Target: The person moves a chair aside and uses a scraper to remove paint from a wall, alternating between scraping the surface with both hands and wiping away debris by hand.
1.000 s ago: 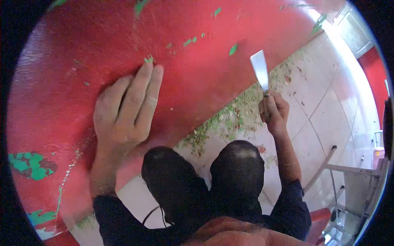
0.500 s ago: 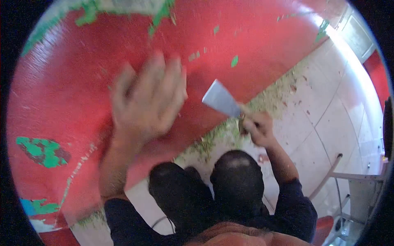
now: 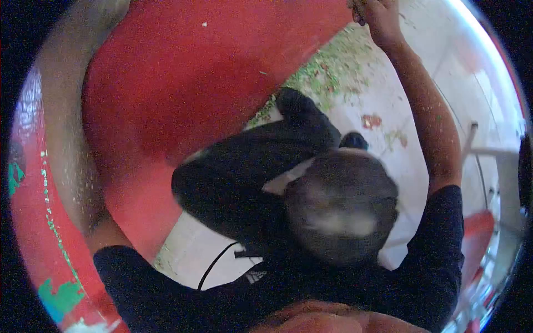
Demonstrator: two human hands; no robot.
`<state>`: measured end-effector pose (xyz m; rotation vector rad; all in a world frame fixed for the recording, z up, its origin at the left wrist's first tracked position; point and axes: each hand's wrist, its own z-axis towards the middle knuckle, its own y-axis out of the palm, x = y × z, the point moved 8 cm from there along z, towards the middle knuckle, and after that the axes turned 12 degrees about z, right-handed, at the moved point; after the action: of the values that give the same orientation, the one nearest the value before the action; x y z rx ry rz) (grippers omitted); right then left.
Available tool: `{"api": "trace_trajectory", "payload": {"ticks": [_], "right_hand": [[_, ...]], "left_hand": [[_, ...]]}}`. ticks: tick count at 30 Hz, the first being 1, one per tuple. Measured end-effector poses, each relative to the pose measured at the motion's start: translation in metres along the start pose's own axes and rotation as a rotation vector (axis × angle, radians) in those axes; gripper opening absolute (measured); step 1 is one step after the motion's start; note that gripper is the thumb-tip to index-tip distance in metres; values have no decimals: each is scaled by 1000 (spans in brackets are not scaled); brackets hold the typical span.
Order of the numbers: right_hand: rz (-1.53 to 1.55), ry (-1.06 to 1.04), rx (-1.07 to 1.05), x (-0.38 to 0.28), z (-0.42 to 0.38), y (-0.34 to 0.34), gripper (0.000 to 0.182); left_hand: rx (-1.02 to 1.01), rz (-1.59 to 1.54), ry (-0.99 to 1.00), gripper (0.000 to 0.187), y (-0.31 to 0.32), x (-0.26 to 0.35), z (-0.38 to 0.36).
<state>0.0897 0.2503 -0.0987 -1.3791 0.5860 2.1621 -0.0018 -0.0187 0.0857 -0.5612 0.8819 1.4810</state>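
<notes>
My right hand [image 3: 376, 15] is at the top edge, its fingers curled in a closed grip by the edge of the red surface [image 3: 183, 72]. It held a metal scraper in the earlier view; the blade is out of the picture now. On the left, my blurred left forearm [image 3: 66, 122] reaches up over the red surface, and the fingers of that hand do not show. Green patches [image 3: 61, 297] and a thin chipped line mark the red surface at the far left.
Green and pale flakes [image 3: 327, 72] lie on the light tiled floor [image 3: 388, 100] along the red surface's edge. My bent legs in dark trousers [image 3: 239, 161] are beside it. A pale metal frame [image 3: 488, 152] stands at the right.
The view has shifted, and I lean closer to the red surface. Both arms now reach farther toward the top. My left hand and the scraper blade have gone out of sight.
</notes>
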Motion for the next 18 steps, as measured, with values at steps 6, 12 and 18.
{"api": "trace_trajectory", "payload": {"ticks": [6,12,18], "right_hand": [[-306,119,152,-33,-85,-76,40],[-574,97,338,-87,-135,-185,48],[-586,103,272,-107,-128,-197,46]], "left_hand": [[163,-352,-124,51,-13,-39,-38],[267,-470,-77,38,-42,-44,-46],[-100,-186,-172,55,0,-69,-94]]}}
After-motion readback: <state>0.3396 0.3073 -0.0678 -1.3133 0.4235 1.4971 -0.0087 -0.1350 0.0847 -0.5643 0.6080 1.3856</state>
